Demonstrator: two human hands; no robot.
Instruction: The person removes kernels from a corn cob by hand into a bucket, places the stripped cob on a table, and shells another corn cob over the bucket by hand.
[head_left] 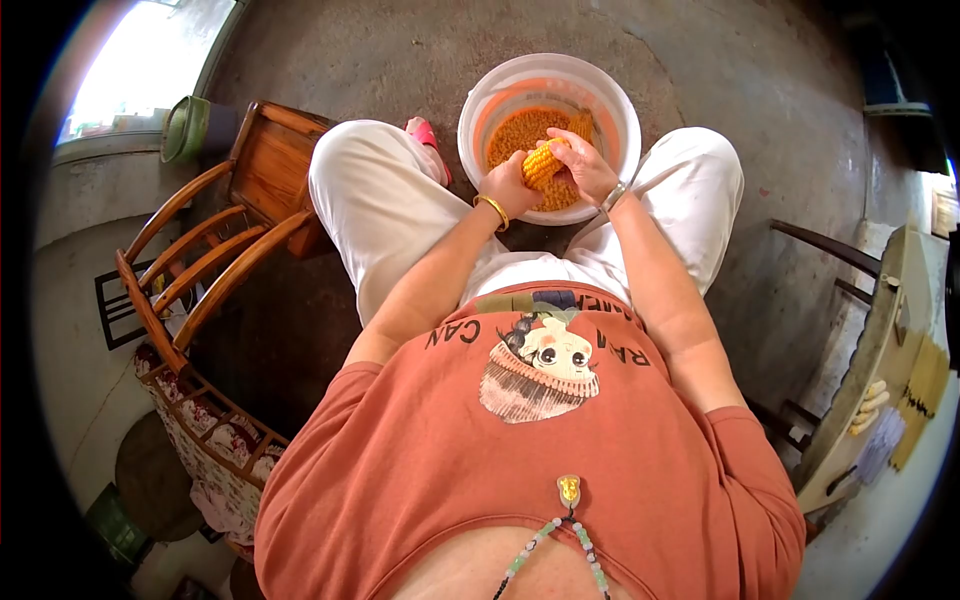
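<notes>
Both my hands grip one yellow corn cob [542,165] above a white bucket [618,110] on the floor between my knees. My left hand [508,188], with a gold bangle at the wrist, is wrapped round the cob's lower left end. At its upper right end, the fingers of my right hand [585,168] press on the kernels; a silver-coloured band circles that wrist. Loose corn kernels [520,132] cover the bottom of the bucket. Another cob [581,124] leans inside by the far right wall, partly behind my right hand.
A wooden chair [262,165] stands to my left, near a green container [185,130]. To my right is a table [850,370] with several pale cobs [868,408] on it. A pink sandal [428,137] shows beside the bucket.
</notes>
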